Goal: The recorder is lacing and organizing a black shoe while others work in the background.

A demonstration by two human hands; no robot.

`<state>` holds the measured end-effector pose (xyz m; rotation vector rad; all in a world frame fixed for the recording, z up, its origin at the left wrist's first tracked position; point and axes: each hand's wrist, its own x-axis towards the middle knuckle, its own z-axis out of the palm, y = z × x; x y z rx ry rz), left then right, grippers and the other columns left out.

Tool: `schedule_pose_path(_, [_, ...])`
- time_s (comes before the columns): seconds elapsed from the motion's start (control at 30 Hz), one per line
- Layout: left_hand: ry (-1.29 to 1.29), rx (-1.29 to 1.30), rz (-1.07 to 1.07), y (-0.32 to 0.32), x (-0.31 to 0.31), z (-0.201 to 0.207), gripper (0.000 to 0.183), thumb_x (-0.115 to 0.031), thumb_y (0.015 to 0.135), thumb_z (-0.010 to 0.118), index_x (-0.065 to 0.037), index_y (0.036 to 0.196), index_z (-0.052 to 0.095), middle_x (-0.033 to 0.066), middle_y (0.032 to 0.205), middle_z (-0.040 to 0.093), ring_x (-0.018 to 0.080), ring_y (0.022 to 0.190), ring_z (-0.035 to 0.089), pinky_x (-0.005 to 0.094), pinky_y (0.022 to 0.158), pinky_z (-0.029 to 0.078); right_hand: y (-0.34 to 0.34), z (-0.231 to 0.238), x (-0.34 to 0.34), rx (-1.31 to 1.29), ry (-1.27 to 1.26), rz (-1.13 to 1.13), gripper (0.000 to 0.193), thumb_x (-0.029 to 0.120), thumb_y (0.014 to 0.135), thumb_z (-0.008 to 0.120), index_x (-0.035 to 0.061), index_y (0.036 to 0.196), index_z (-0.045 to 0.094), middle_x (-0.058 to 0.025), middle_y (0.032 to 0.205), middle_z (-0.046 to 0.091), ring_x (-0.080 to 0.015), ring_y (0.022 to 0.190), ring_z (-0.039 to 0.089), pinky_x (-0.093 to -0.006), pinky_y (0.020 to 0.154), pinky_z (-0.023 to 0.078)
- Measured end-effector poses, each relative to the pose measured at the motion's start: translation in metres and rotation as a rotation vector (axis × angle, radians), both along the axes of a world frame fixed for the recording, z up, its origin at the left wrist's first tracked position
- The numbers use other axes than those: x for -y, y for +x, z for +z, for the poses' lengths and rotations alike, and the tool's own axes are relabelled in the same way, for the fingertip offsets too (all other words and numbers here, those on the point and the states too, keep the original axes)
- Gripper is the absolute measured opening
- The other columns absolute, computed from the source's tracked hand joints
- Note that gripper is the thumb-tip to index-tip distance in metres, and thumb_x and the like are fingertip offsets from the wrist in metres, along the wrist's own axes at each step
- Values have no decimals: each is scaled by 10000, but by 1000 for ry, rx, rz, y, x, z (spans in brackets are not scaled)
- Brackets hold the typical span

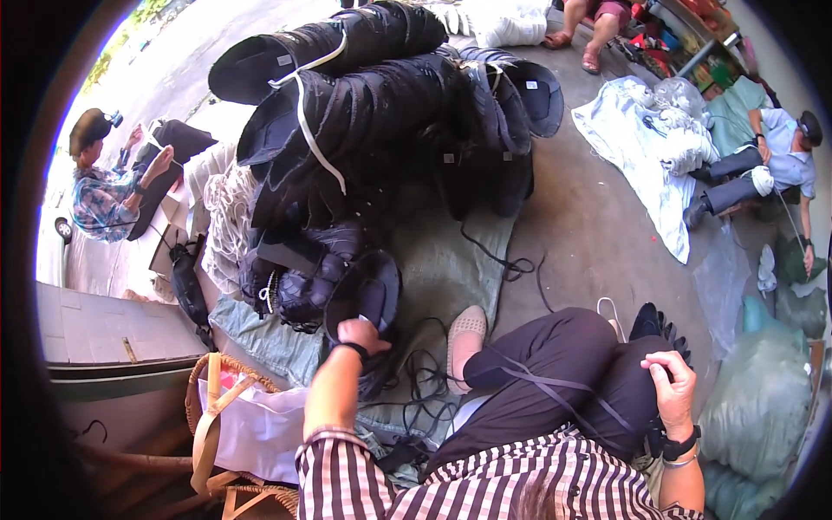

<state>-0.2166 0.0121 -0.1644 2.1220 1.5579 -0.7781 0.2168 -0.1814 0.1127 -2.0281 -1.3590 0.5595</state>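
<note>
My left hand (pixel 362 336) reaches forward with its fingers curled over the lower rim of a dark oval cupped piece (pixel 374 290). A small pale patch shows inside that piece. Beside it lies a bundle of dark rounded pieces (pixel 303 282). My right hand (pixel 674 383) rests by my right knee, fingers bent in toward the thumb; whether anything is in them is hidden. Across my lap runs a flat dark strap (pixel 555 392), and more black cord (pixel 420 368) lies tangled on the ground between my left hand and my foot.
Ahead, long stacks of nested black pieces (pixel 355 108) are tied with a white strip (pixel 308 130). A wicker basket (pixel 201 394) with a white liner stands at my left. White cloth (pixel 637 156) and green bags (pixel 758 399) lie at right. Other people sit left, right and far ahead.
</note>
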Motion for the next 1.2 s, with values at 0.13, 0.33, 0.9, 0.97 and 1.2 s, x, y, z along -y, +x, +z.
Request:
schedule_pose_path(0.13, [79,-6,34,-15,-12,2,708,-705,593,679,-71,905,718,114,1017,636,275,994,598,419,842,441,5,2,-3,29,-56,227,147,-73,768,590,-16,884,660,-91,851,655,-175,828,609,-281,772,472])
schedule_pose_path(0.33, [170,152,445,32,3,17,1018,-520,613,762,-213,1450,270,181,1524,157,410,1397,134,591,1046,266,39,-4,30,-517,182,-230,134,97,893,562,-20,916,624,-91,855,658,-175,825,636,-303,828,490])
schedule_pose_path(0.9, [292,741,-48,97,-28,32,697,-317,849,624,17,1391,342,197,1415,386,353,1316,344,416,1085,276,94,-206,444,-685,-508,-1623,226,219,872,550,27,990,564,-187,836,667,-304,685,674,-421,525,520])
schedule_pose_path(0.97, [65,1082,18,170,11,108,701,-315,857,617,-22,1420,321,167,1459,337,299,1340,326,398,1091,253,93,-204,450,-503,-261,-1747,189,236,878,557,51,904,584,-118,668,628,-221,524,618,-359,422,477])
schedule_pose_path(1.2, [-56,968,-454,279,79,204,940,-512,791,671,10,1443,240,182,1491,257,295,1387,234,411,1129,180,186,-190,308,-552,-76,-1184,203,242,854,590,46,857,640,-88,686,630,-184,647,628,-326,549,508])
